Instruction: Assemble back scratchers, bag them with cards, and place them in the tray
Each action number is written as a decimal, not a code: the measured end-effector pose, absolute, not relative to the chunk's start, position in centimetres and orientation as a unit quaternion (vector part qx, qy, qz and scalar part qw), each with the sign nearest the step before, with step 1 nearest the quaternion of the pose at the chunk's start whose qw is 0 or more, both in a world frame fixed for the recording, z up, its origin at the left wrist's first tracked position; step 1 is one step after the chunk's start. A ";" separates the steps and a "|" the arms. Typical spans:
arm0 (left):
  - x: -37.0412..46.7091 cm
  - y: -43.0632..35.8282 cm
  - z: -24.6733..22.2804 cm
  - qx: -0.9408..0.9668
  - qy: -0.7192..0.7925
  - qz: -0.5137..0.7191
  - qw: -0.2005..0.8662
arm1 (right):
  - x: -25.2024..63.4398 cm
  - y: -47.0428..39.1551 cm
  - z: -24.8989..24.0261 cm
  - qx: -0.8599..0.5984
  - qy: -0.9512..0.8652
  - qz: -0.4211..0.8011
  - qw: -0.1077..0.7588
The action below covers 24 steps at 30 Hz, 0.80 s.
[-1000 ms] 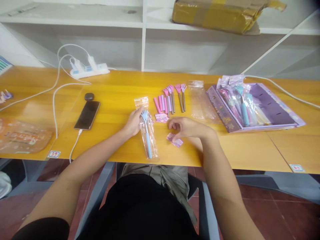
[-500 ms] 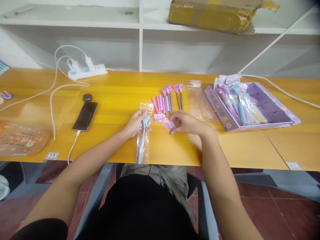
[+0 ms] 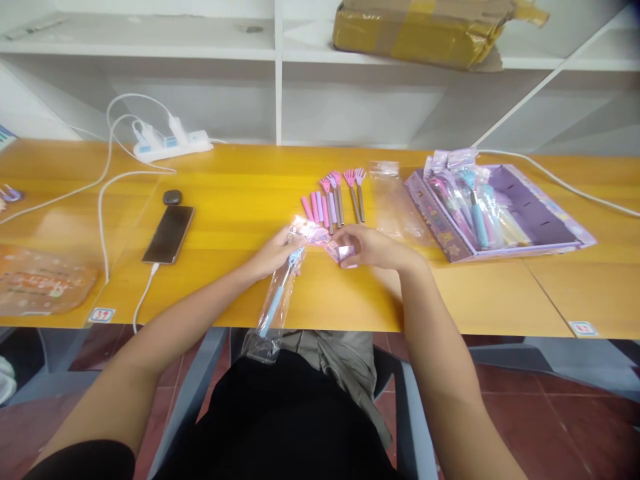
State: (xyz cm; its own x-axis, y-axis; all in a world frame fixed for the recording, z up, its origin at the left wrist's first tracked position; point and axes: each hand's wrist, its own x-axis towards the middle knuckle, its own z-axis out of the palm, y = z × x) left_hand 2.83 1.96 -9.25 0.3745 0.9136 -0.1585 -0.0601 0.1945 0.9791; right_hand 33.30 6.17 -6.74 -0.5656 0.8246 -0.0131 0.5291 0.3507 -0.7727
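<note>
My left hand [image 3: 280, 252] is closed on the upper part of a clear plastic bag [image 3: 265, 347]. Inside the bag lies a light blue back scratcher [image 3: 273, 308], tilted, its handle end toward me. With thumb and fingers my right hand [image 3: 363, 245] pinches a small pink and purple card [image 3: 344, 252], close to the bag's top edge. Just behind the hands lie several pink and purple handle sleeves [image 3: 314, 208]. Among and beside them are several back scratchers with bare metal rods [image 3: 359, 200] and pink or purple claw heads.
A purple display box [image 3: 530, 200] with bagged back scratchers stands right, beside flat clear bags [image 3: 393, 200]. To the left are a phone [image 3: 169, 233] on a cable, a small black case [image 3: 172, 197], a power strip [image 3: 175, 148] and an orange bag [image 3: 45, 280]. A taped carton [image 3: 420, 30] sits on the shelf.
The bagged back scratcher has tilted, its top swinging right toward my right hand and its lower end toward my lap. My right hand's card has lifted slightly and turned.
</note>
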 end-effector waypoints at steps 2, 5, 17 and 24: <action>2.8 1.9 -9.3 0.516 0.414 0.373 0.650 | 33.2 5.9 -6.0 -0.393 -0.795 0.418 0.196; 2.9 1.8 -9.0 0.522 0.413 0.372 0.646 | 32.3 4.9 -5.0 -0.359 -0.768 0.490 0.204; 3.2 1.8 -9.9 0.629 0.351 0.374 0.585 | 25.6 3.5 -8.3 -0.352 -0.819 0.176 0.417; 3.4 1.2 -9.8 0.650 0.309 0.351 0.599 | 26.8 4.0 -8.4 -0.359 -0.768 0.091 0.522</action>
State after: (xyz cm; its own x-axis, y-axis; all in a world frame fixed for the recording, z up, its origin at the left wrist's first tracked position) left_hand 3.41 1.21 -9.82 0.5633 0.8218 0.0858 -0.0194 -0.0907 0.9957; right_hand 26.79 4.04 -8.43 -0.1969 0.6474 0.7362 0.4566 0.7251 -0.5155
